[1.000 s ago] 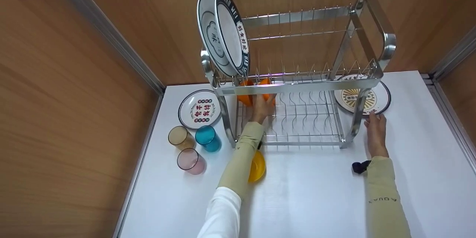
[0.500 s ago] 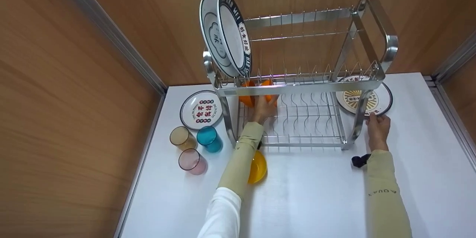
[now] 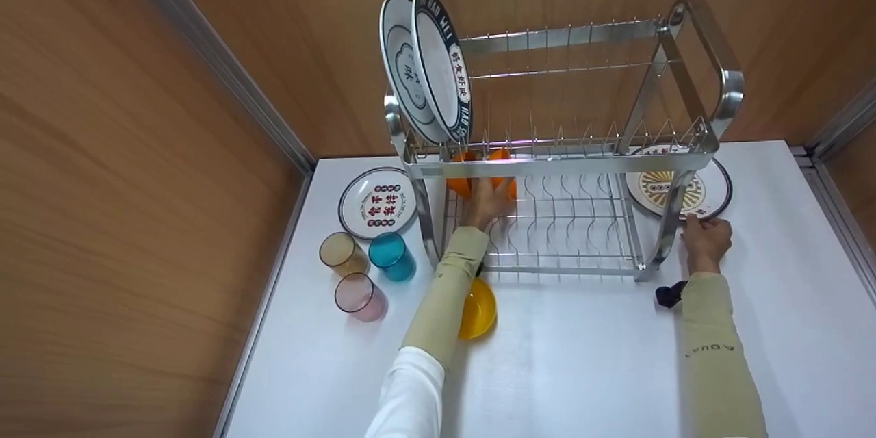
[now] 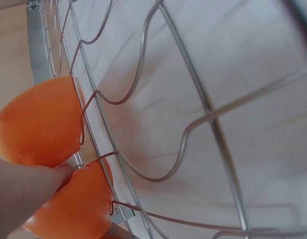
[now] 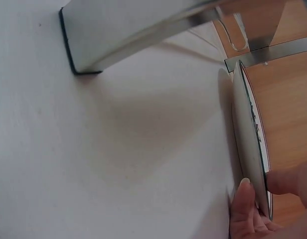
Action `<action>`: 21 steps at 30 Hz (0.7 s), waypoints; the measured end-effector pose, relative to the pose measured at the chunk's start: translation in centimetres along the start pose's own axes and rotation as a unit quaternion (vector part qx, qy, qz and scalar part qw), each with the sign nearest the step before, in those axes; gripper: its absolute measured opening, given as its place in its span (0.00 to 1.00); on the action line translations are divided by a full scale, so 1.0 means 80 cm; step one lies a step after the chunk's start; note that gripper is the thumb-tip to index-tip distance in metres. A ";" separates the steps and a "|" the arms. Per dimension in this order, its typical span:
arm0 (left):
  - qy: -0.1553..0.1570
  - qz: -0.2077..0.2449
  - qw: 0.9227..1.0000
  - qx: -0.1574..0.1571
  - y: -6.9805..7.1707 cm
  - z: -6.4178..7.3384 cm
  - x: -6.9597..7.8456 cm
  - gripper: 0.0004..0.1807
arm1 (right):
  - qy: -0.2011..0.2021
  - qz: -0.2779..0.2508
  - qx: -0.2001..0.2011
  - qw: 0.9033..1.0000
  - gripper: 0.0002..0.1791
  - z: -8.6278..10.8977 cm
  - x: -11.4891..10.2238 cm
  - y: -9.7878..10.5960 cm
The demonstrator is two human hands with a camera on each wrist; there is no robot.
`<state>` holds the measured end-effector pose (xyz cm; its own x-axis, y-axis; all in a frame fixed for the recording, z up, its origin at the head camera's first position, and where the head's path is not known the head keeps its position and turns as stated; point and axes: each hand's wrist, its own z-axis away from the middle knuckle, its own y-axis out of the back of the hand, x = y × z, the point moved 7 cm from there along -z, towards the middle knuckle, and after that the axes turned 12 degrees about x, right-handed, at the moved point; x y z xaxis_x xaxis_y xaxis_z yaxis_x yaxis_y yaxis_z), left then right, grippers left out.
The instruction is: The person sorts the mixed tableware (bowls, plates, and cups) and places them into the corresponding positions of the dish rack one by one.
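Observation:
On the lower tier of the metal dish rack [image 3: 547, 165], my left hand [image 3: 487, 202] grips one of two orange bowls. The left wrist view shows the thumb on the gripped orange bowl [image 4: 76, 206]; most other fingers are hidden behind it. The other orange bowl [image 4: 44, 119] stands on edge beside it in the wires. To the right of the rack, my right hand [image 3: 707, 241] pinches the near rim of a white plate with a yellow sunburst pattern [image 3: 705, 185]. In the right wrist view, thumb and fingers lie on opposite faces of this plate [image 5: 250, 144].
Two large dark-rimmed plates [image 3: 443, 68] stand in the upper tier's left end. Left of the rack lie a red-lettered plate [image 3: 378, 202] and amber [image 3: 342, 253], blue [image 3: 392, 256] and pink [image 3: 361, 298] glasses. A yellow bowl [image 3: 479, 309] sits near my left forearm. Wooden panels border the white table.
My right hand has gone from touching the plate's near edge to pinching its rim. The left hand stays at the orange bowl. The whole head view has shifted slightly.

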<state>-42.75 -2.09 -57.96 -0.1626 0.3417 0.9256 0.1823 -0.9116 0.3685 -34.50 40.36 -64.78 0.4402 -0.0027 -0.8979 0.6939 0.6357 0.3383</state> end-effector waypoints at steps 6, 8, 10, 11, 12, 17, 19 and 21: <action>-0.045 -0.014 0.998 0.039 0.007 -0.003 0.011 0.46 | -0.011 -0.032 -0.017 0.999 0.27 0.005 0.003 0.003; -0.034 -0.019 0.999 0.037 0.008 0.000 0.011 0.45 | -0.011 -0.036 -0.020 0.999 0.29 0.006 0.003 0.005; -0.020 -0.022 0.999 0.032 0.009 0.004 0.011 0.44 | -0.013 -0.034 -0.021 0.999 0.30 0.008 0.004 0.007; -0.014 -0.020 0.999 0.027 0.009 0.007 0.011 0.44 | -0.014 -0.031 -0.021 0.999 0.29 0.008 0.004 0.008; -0.009 -0.016 1.000 0.022 0.009 0.010 0.011 0.44 | -0.014 -0.025 -0.019 0.999 0.29 0.009 0.005 0.009; -0.017 0.021 1.000 0.001 0.007 0.024 0.019 0.43 | -0.031 -0.016 -0.014 0.999 0.30 0.012 0.010 0.014; -0.021 0.035 0.999 0.001 0.007 0.027 0.023 0.45 | -0.041 -0.026 -0.014 0.999 0.31 0.013 0.011 0.016; -0.027 0.027 0.999 0.011 0.009 0.030 0.028 0.47 | -0.050 -0.040 -0.013 0.998 0.32 0.014 0.012 0.018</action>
<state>-40.67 -1.45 -55.38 -0.1001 0.3039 0.9474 0.2106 -0.9242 0.3187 -32.46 40.40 -64.87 0.4394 -0.1296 -0.8889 0.7141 0.6507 0.2581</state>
